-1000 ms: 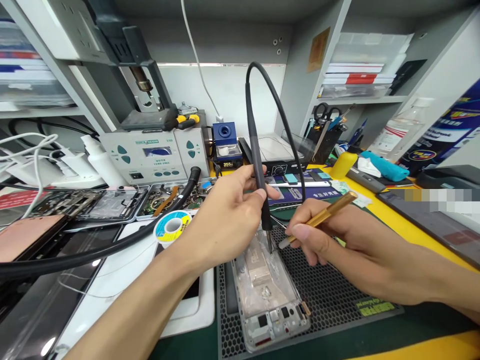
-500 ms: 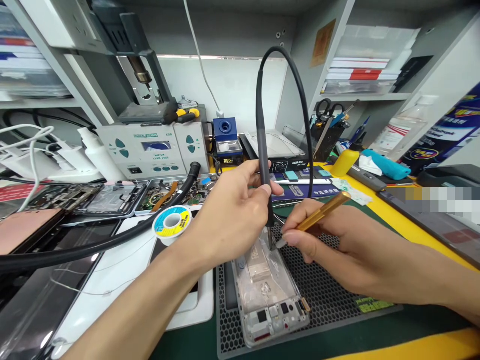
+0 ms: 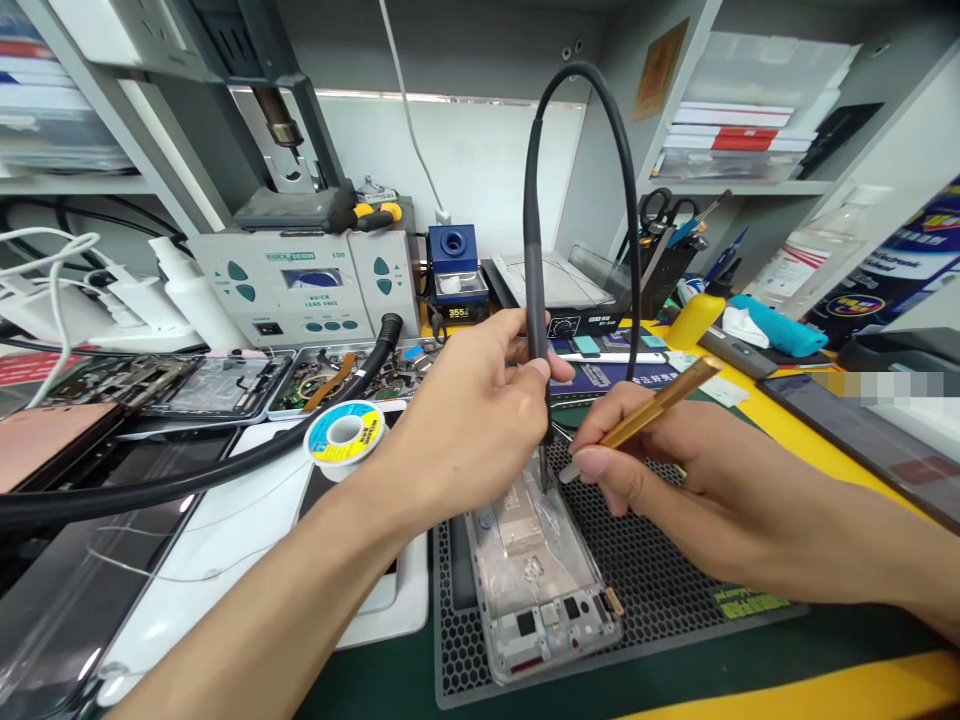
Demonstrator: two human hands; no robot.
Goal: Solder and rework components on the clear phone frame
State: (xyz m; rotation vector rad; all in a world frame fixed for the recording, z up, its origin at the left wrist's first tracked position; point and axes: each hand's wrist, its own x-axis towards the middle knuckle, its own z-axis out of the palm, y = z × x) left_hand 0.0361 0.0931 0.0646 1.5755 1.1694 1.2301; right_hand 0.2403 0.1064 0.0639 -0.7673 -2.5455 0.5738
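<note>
Gripping a soldering iron (image 3: 533, 250) upright over a phone frame (image 3: 517, 590), the left hand (image 3: 495, 405) is curled closed; the right hand (image 3: 637, 455) pinches a gold-coloured tool (image 3: 660, 404).

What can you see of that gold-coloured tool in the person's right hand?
The gold-coloured tool is slim and pen-like, with a shiny, metallic-looking handle and a short greyish tip. The right hand pinches it between thumb and fingers near the tip end. It slants, its butt end up to the right and its tip down beside the phone frame. Whether the tip touches anything is hard to tell.
</note>
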